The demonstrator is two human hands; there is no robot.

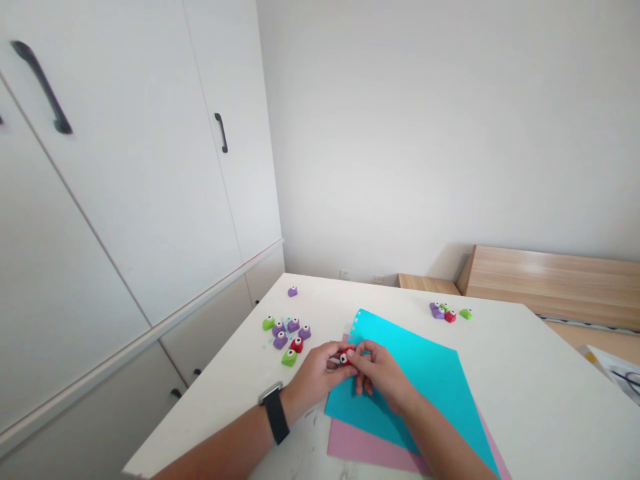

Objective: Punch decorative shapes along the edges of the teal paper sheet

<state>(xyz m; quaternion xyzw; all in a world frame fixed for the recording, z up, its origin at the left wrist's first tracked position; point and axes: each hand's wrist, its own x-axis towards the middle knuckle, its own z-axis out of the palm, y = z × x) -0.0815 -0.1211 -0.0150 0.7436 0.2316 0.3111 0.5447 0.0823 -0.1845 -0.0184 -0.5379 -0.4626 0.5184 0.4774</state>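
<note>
A small red figure with a white-and-black eye (344, 359) is held between both hands, over the left part of a blue sheet (420, 360). My left hand (320, 367), with a watch on its wrist, grips the figure from the left, thumb and fingers curled round it. From the other side my right hand (377, 373) pinches the same figure. Fingers hide much of its body. Beneath the blue sheet lies a pink sheet (370, 450), showing along the front and right edges. Left of my hands sit several like figures, among them a red one (297, 345) and a green one (289, 357).
All this is on a white table (530, 387). A lone purple figure (293, 291) stands near the far left corner. A small cluster with a red figure (451, 316) and a separate green figure (467, 313) sit far right. White cabinets (125, 167) line the left.
</note>
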